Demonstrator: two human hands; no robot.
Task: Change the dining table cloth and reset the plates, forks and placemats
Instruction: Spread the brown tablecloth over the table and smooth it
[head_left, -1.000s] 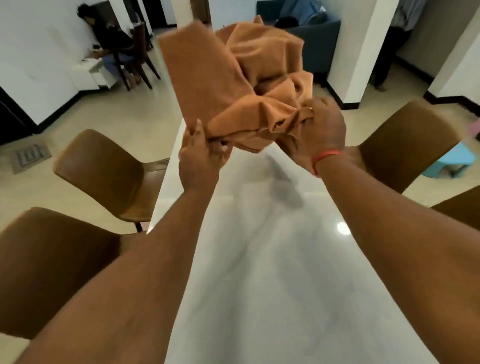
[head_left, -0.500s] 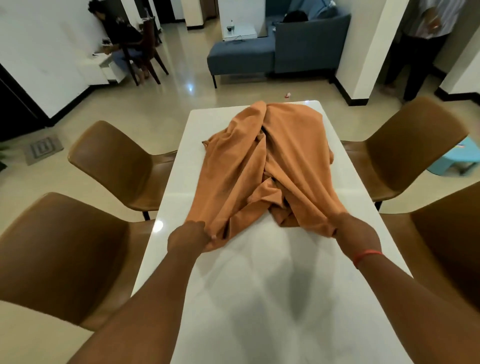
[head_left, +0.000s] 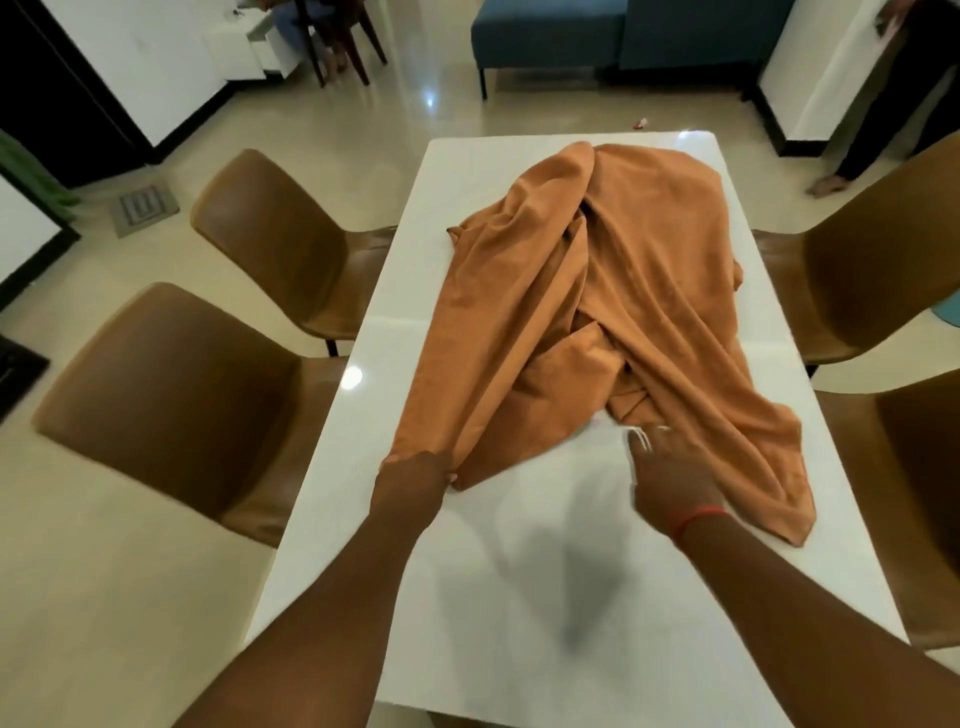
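Left hand (head_left: 415, 475) grips orange cloth (head_left: 613, 312) | right hand (head_left: 670, 475) released — no writing

Bare tabletop (head_left: 519, 597) before bunched cloth (head_left: 597, 291)

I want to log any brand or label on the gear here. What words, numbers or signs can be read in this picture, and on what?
None: no readable text anywhere.
Orange cloth: plain, no tag or print showing.
White table: bare marble-like top, no marks.
Brown chairs: no labels.
Floor vent: only a pattern, too small to read as text.
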